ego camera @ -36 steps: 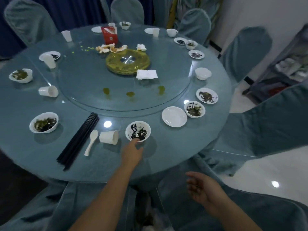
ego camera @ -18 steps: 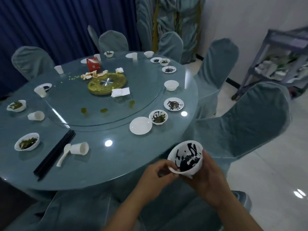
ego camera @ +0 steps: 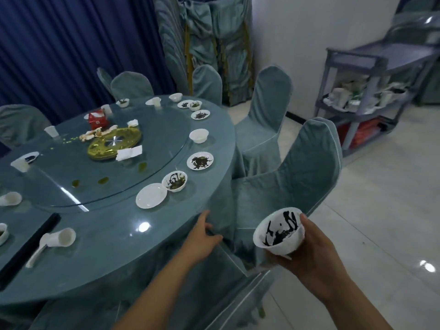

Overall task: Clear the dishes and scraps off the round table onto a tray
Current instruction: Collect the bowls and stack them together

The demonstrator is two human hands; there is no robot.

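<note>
My right hand (ego camera: 314, 253) holds a white bowl (ego camera: 278, 232) smeared with dark scraps, off the table at lower right. My left hand (ego camera: 202, 236) reaches toward the near edge of the round table (ego camera: 114, 256), fingers extended and holding nothing. On the table stand an empty white plate (ego camera: 151, 196), a dirty bowl (ego camera: 174, 181), a dirty plate (ego camera: 200, 160) and a clean bowl (ego camera: 198, 135). A tipped white cup (ego camera: 62, 237), a white spoon (ego camera: 38, 248) and black chopsticks (ego camera: 28, 248) lie at the near left.
A glass turntable (ego camera: 100, 163) carries a gold centre disc, napkins, a red box (ego camera: 97, 119) and food scraps. Covered chairs (ego camera: 297, 177) ring the table. A grey cart (ego camera: 371, 91) with stacked dishes stands at the far right, across open tiled floor.
My left hand let go of the bowl and moved toward the table edge. My right hand now holds the bowl alone, further to the right. The view swung right.
</note>
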